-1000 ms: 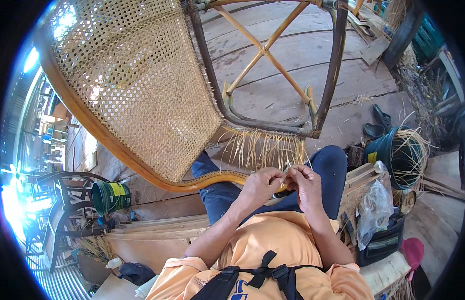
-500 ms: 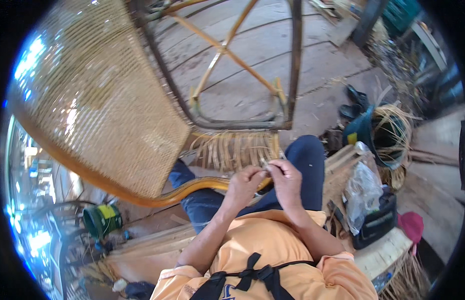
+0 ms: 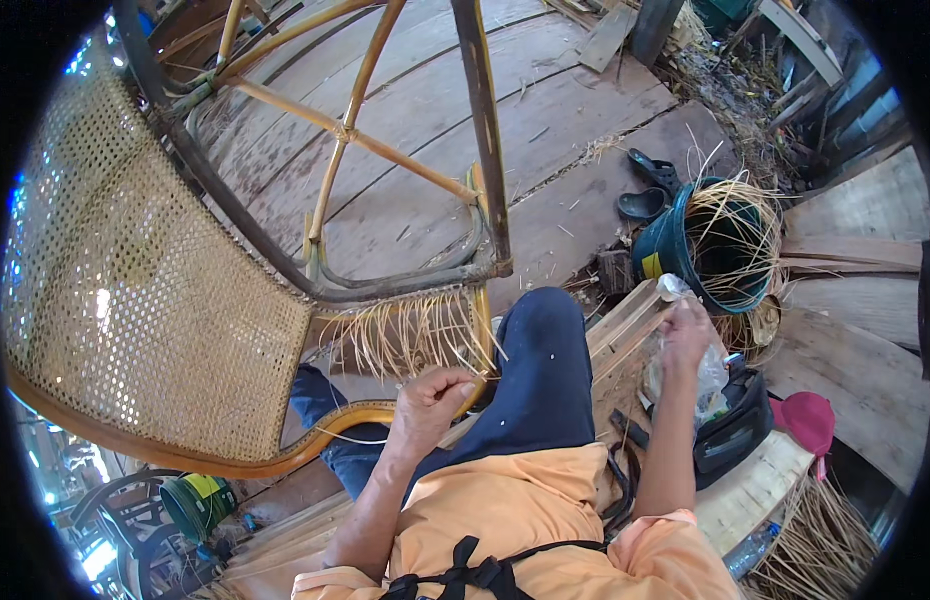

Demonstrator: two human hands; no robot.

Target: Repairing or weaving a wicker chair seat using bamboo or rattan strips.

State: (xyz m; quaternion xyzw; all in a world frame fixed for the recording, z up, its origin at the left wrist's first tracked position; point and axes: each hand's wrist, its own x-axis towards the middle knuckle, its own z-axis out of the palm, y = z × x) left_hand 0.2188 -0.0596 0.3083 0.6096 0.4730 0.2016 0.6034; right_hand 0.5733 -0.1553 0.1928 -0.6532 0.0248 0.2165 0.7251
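A rattan chair with a woven cane panel (image 3: 155,290) leans at the left, its curved frame (image 3: 245,465) reaching across my lap. Loose pale cane strands (image 3: 410,335) hang in a fringe from its lower edge. My left hand (image 3: 432,408) is closed in a pinch beside the frame's end, at the tips of the strands; a thin cane strand seems to be between thumb and forefinger. One strand loops out beside that wrist. Off to the right, my right hand (image 3: 688,338) is over a clear plastic bag (image 3: 713,385); blur hides what its fingers do.
At right, a teal bucket (image 3: 675,245) holds cane strands, with dark clogs (image 3: 645,190) behind it. A black bag (image 3: 735,430) and pink cap (image 3: 807,420) lie near my right arm. A green pot (image 3: 197,503) stands at lower left. Wooden planks form the floor (image 3: 575,130).
My right hand has left the chair's edge and moved right to the plastic bag. The left hand remains pinched near the strands. The view has shifted to the right.
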